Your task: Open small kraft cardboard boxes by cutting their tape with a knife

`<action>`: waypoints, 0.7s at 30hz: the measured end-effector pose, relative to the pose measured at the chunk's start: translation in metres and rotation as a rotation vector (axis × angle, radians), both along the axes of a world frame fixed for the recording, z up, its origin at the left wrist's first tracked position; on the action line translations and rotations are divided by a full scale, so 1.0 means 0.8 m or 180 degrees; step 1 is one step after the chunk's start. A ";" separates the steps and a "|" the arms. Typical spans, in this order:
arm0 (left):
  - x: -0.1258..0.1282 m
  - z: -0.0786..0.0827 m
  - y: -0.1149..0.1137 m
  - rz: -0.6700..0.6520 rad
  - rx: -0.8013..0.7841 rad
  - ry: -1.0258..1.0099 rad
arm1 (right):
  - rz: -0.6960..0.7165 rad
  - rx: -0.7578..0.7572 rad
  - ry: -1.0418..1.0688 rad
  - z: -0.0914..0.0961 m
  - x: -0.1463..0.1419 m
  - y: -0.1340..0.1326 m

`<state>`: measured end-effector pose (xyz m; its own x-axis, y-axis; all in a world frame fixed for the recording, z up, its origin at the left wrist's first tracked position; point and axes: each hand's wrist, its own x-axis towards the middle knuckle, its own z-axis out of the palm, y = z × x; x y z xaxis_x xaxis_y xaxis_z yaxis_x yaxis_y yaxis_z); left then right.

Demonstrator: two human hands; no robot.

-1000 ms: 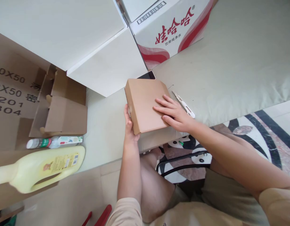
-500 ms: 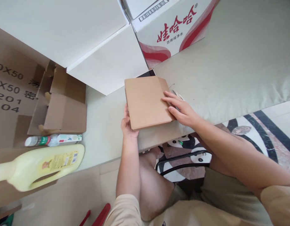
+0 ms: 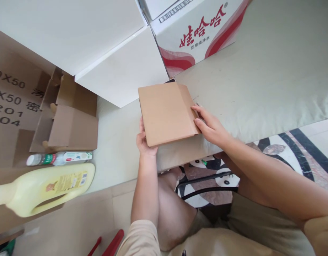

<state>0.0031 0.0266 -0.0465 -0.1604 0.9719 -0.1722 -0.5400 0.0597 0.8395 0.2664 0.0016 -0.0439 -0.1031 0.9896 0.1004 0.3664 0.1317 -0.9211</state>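
Observation:
A small flat brown cardboard box [image 3: 165, 112] lies near the edge of a pale green cushion [image 3: 259, 81]. My left hand [image 3: 144, 140] grips its left near corner, thumb on the side and fingers underneath. My right hand [image 3: 210, 124] holds the box's right edge, fingers curled against the side flap. A dark phone corner [image 3: 170, 80] peeks out behind the box.
A white carton with red print [image 3: 198, 32] stands behind. An open brown box [image 3: 70, 124], a small clear bottle [image 3: 59, 158] and a yellow detergent jug [image 3: 46, 186] lie at the left on cardboard sheets. White panels [image 3: 100, 46] are at the upper left. A panda-print bag [image 3: 206, 177] sits by my knees.
My right hand slid from the box's top to its right edge, covering the white tool that lay beside it. The box turned slightly and now lies flatter and a little farther from me.

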 end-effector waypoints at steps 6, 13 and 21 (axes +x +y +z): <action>0.003 -0.007 0.000 -0.0049 -0.0056 0.0025 | 0.0493 -0.0212 0.0149 -0.018 -0.004 -0.003; -0.001 -0.011 0.000 -0.0057 -0.0099 0.0049 | 0.0550 -0.0456 0.0059 -0.022 -0.007 0.003; -0.004 -0.017 0.004 -0.0152 -0.0068 0.0122 | 0.0516 -0.0547 -0.0118 -0.020 -0.006 0.003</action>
